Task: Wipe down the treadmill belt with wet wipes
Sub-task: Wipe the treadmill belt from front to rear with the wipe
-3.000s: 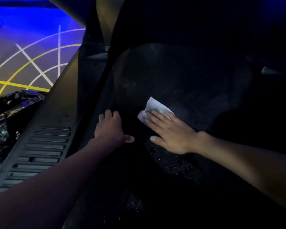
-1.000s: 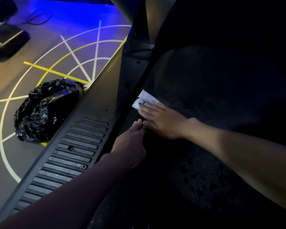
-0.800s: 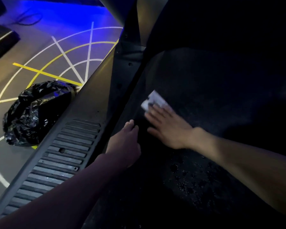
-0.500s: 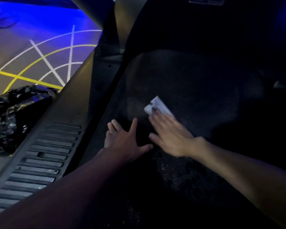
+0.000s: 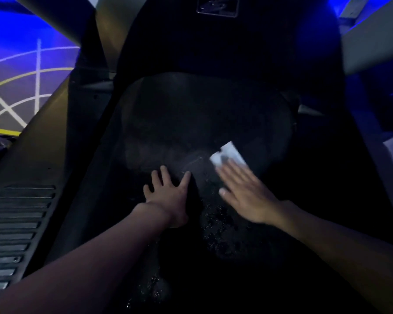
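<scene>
The right hand [image 5: 247, 191], fingers flat, presses a white wipe [image 5: 228, 156] onto the dark belt [image 5: 191, 123] at frame centre. The left hand [image 5: 168, 196] rests spread and empty beside it.

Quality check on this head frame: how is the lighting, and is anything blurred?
Head view: very dim, the treadmill belt nearly black, with blue light at the upper corners; the right hand and the wet wipe under its fingers are smeared by blur; the left hand, flat on the belt, is sharper.
</scene>
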`<state>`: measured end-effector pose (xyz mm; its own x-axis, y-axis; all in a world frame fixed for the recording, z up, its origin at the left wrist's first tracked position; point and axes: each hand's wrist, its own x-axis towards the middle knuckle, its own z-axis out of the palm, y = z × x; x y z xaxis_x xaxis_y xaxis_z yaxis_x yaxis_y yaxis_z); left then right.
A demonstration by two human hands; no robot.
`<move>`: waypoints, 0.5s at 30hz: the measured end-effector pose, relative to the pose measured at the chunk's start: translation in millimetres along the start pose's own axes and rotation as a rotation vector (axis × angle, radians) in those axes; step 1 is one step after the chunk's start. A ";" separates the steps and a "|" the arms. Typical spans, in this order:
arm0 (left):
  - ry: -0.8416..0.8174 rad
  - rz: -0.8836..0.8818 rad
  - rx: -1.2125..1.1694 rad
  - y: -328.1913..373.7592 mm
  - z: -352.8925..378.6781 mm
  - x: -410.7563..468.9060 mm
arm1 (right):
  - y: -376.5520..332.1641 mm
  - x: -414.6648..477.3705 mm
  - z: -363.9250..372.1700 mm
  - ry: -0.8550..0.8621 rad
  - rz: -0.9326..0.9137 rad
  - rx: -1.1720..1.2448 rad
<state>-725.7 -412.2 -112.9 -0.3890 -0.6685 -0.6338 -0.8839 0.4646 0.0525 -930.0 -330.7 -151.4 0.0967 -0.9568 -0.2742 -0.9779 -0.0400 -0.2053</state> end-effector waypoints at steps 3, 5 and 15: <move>-0.040 -0.050 -0.111 12.8 0.1 3.0 | 6.3 -1.3 -0.3 0.110 0.281 0.175; -0.032 -0.069 -0.139 18.6 1.2 5.0 | -9.9 -18.7 7.5 0.087 0.276 0.186; 0.061 0.236 0.045 32.9 -4.9 0.0 | 15.3 -63.6 17.9 0.016 0.521 0.133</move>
<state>-756.0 -399.7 -107.4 -0.5999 -0.5715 -0.5599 -0.7546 0.6368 0.1584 -947.7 -265.3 -154.0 -0.3988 -0.8444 -0.3576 -0.8637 0.4770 -0.1629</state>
